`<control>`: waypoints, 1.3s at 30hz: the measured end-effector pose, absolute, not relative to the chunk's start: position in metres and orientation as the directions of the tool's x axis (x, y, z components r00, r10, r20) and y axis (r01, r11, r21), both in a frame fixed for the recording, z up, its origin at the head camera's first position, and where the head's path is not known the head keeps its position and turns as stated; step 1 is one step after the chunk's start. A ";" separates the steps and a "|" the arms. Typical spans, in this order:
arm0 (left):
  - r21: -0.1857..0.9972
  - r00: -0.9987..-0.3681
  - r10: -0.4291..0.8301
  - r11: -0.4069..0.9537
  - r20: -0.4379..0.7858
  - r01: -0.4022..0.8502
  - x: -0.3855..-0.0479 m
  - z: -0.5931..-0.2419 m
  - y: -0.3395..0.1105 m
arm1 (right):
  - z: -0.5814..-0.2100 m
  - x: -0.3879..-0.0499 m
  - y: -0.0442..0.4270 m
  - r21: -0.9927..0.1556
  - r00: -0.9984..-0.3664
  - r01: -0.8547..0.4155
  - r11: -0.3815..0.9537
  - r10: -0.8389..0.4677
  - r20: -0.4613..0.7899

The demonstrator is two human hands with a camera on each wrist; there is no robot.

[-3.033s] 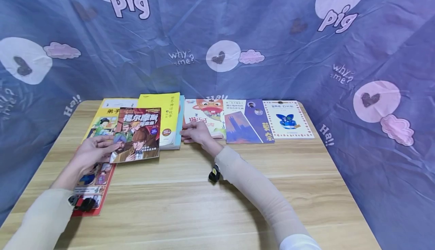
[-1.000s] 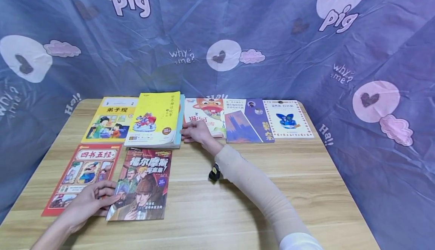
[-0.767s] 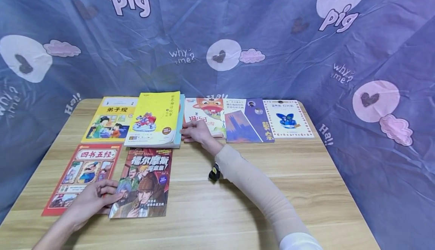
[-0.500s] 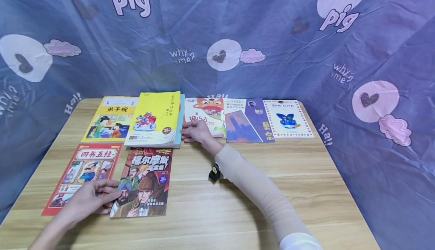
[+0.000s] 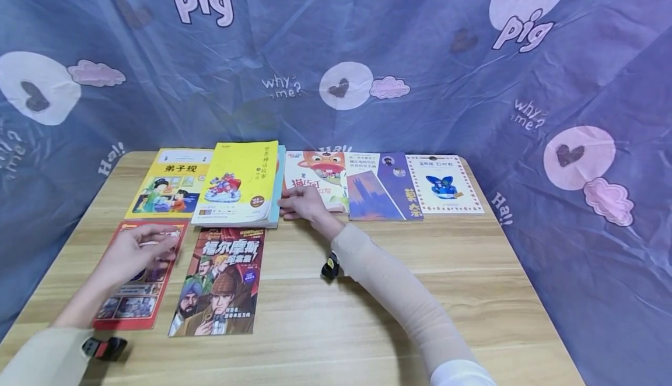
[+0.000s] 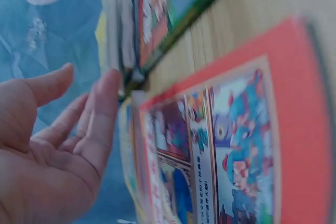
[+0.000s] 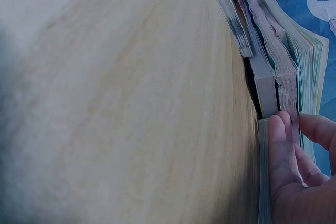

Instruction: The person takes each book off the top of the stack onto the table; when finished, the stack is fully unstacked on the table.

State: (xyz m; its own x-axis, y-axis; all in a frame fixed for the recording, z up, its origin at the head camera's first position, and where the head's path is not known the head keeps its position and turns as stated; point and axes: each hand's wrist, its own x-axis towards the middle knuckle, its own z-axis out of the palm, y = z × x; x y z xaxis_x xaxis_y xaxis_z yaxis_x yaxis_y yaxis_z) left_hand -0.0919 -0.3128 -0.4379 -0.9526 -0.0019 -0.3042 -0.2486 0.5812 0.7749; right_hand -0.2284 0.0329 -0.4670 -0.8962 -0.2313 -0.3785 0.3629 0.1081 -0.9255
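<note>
My left hand (image 5: 131,255) hovers over the red book (image 5: 133,307), its fingers loosely extended and holding nothing; the left wrist view shows the same hand (image 6: 68,150) beside the red book (image 6: 299,108). Right of it, the book with a capped figure smoking a pipe (image 5: 217,281) lies flat, untouched. My right hand (image 5: 304,204) is at the right edge of a stack topped by a yellow book (image 5: 244,170), with a light-blue one (image 5: 277,199) beneath. In the right wrist view, thumb and fingers of that hand (image 7: 304,177) pinch the edge of the stacked books (image 7: 286,77).
A yellow-and-white book (image 5: 168,188) lies at the back left. Right of the stack are a book with an orange animal (image 5: 328,170), a purple book (image 5: 385,199) and a white one with a dotted border (image 5: 446,185). Blue printed cloth (image 5: 336,30) hangs behind the wooden table (image 5: 399,316).
My left hand has brought the pipe-smoker book from over the back-left books to the front, let it go and moved up over the red book. My right hand has stayed at the stack.
</note>
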 end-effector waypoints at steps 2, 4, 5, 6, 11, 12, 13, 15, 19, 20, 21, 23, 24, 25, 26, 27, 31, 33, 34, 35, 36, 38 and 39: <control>0.780 -0.954 -0.003 0.575 -0.301 -0.248 -0.103 -0.442 -0.315 | -0.469 -0.229 0.033 -0.925 -0.895 0.363 0.108 -0.235 -0.379; 0.788 -0.951 -0.005 0.559 -0.309 -0.259 -0.113 -0.446 -0.316 | -0.470 -0.229 0.032 -0.925 -0.895 0.363 0.109 -0.236 -0.379; 0.795 -0.952 -0.002 0.549 -0.307 -0.258 -0.118 -0.447 -0.316 | -0.470 -0.230 0.032 -0.925 -0.895 0.364 0.108 -0.235 -0.380; 0.802 -0.952 0.002 0.540 -0.305 -0.256 -0.123 -0.449 -0.316 | -0.470 -0.230 0.033 -0.925 -0.895 0.364 0.107 -0.235 -0.380; 0.850 -0.958 0.043 0.475 -0.282 -0.229 -0.143 -0.453 -0.314 | -0.469 -0.230 0.033 -0.927 -0.897 0.358 0.109 -0.237 -0.374; 0.858 -0.959 0.047 0.460 -0.280 -0.228 -0.146 -0.453 -0.313 | -0.468 -0.229 0.033 -0.928 -0.896 0.357 0.110 -0.239 -0.373; 0.863 -0.959 0.052 0.451 -0.279 -0.227 -0.149 -0.454 -0.313 | -0.468 -0.229 0.033 -0.928 -0.896 0.356 0.112 -0.241 -0.372; 0.865 -0.958 0.048 0.444 -0.282 -0.232 -0.154 -0.456 -0.310 | -0.467 -0.229 0.033 -0.927 -0.896 0.357 0.115 -0.240 -0.375; 0.863 -0.957 0.049 0.447 -0.286 -0.235 -0.161 -0.460 -0.306 | -0.467 -0.229 0.032 -0.927 -0.897 0.357 0.114 -0.234 -0.374; 0.862 -0.956 0.048 0.447 -0.289 -0.239 -0.162 -0.461 -0.305 | -0.467 -0.229 0.032 -0.927 -0.898 0.359 0.113 -0.229 -0.376; 0.863 -0.955 0.049 0.444 -0.292 -0.241 -0.162 -0.461 -0.304 | -0.466 -0.229 0.031 -0.926 -0.899 0.361 0.111 -0.223 -0.377; 0.866 -0.953 0.054 0.436 -0.297 -0.245 -0.163 -0.462 -0.303 | -0.464 -0.228 0.031 -0.927 -0.906 0.361 0.105 -0.197 -0.375; 0.868 -0.953 0.056 0.430 -0.299 -0.247 -0.164 -0.462 -0.303 | -0.462 -0.228 0.030 -0.927 -0.910 0.360 0.105 -0.180 -0.374; 0.869 -0.952 0.054 0.426 -0.301 -0.250 -0.164 -0.462 -0.303 | -0.460 -0.228 0.029 -0.930 -0.915 0.354 0.105 -0.166 -0.367; 0.871 -0.952 0.055 0.421 -0.302 -0.253 -0.164 -0.462 -0.303 | -0.458 -0.228 0.028 -0.933 -0.922 0.343 0.105 -0.151 -0.356; 0.873 -0.951 0.054 0.417 -0.303 -0.255 -0.164 -0.462 -0.302 | -0.455 -0.228 0.027 -0.939 -0.930 0.326 0.111 -0.139 -0.340; 0.874 -0.953 0.046 0.412 -0.301 -0.256 -0.165 -0.463 -0.302 | -0.448 -0.227 0.022 -0.959 -0.961 0.238 0.153 -0.103 -0.255; 0.876 -0.954 0.039 0.408 -0.296 -0.255 -0.166 -0.463 -0.302 | -0.445 -0.227 0.019 -0.961 -0.970 0.207 0.180 -0.091 -0.226; 0.877 -0.955 0.035 0.407 -0.295 -0.256 -0.166 -0.464 -0.301 | -0.444 -0.227 0.018 -0.961 -0.971 0.202 0.189 -0.091 -0.222; 0.877 -0.956 0.031 0.407 -0.293 -0.256 -0.167 -0.464 -0.301 | -0.443 -0.227 0.017 -0.960 -0.971 0.200 0.199 -0.093 -0.221; 0.876 -0.956 0.027 0.408 -0.291 -0.255 -0.167 -0.464 -0.301 | -0.442 -0.227 0.016 -0.957 -0.969 0.201 0.209 -0.099 -0.225; 0.876 -0.958 0.022 0.411 -0.286 -0.252 -0.168 -0.464 -0.301 | -0.439 -0.227 0.013 -0.948 -0.963 0.215 0.234 -0.112 -0.246; 0.876 -0.958 0.019 0.411 -0.286 -0.253 -0.168 -0.464 -0.301 | -0.438 -0.228 0.012 -0.943 -0.958 0.227 0.243 -0.119 -0.261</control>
